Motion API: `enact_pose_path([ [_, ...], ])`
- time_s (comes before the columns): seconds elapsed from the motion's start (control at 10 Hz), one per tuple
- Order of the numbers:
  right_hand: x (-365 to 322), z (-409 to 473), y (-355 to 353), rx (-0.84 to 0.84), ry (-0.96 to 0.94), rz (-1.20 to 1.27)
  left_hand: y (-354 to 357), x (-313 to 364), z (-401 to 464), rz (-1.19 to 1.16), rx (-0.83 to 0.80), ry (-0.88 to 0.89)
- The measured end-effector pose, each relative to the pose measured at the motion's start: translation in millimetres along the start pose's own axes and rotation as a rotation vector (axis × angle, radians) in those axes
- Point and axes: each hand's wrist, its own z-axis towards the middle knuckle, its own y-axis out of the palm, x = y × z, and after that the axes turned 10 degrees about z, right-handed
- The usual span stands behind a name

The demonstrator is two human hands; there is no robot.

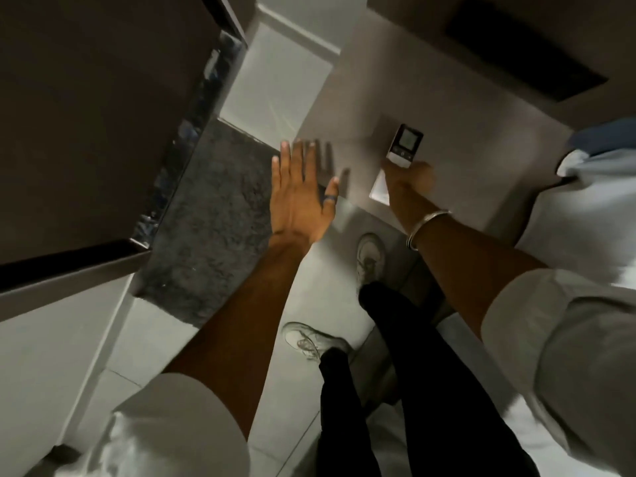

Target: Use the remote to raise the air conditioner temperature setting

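Observation:
A small white remote (405,144) with a grey screen pokes up out of my right hand (409,177), which is closed around its lower end above a grey table top (347,108). A white holder or card (378,191) lies on the table just under that hand. My left hand (298,191) is flat with fingers spread, a dark ring on the thumb, resting at the table's near-left corner. The air conditioner is out of view.
A dark shaggy rug (206,218) lies on the pale tiled floor to the left, beside a dark cabinet (86,115) with a glossy edge. A black rectangular panel (523,49) sits at the table's far side. White bedding (585,218) is at right. My shoes (370,259) stand below.

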Motion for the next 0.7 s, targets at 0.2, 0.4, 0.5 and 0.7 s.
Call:
enact_pose_path([
  [0.2,33.8,28.0,19.2,0.091,0.02,-0.093,33.8,11.0,6.0,-0.012,-0.06,0.021],
  [0.4,2.5,-26.9,13.4,0.123,-0.115,-0.212,-13.9,-13.7,-23.6,-0.018,-0.019,-0.039],
  [0.5,-32.1,-71.5,6.5,0.002,-0.343,-0.174,-68.9,-30.4,-38.7,-0.068,0.078,-0.109],
  [0.7,-194.2,-263.8,-19.6,-0.256,-1.155,0.127,-281.4,-108.0,-106.8,0.018,0.666,-0.27],
])
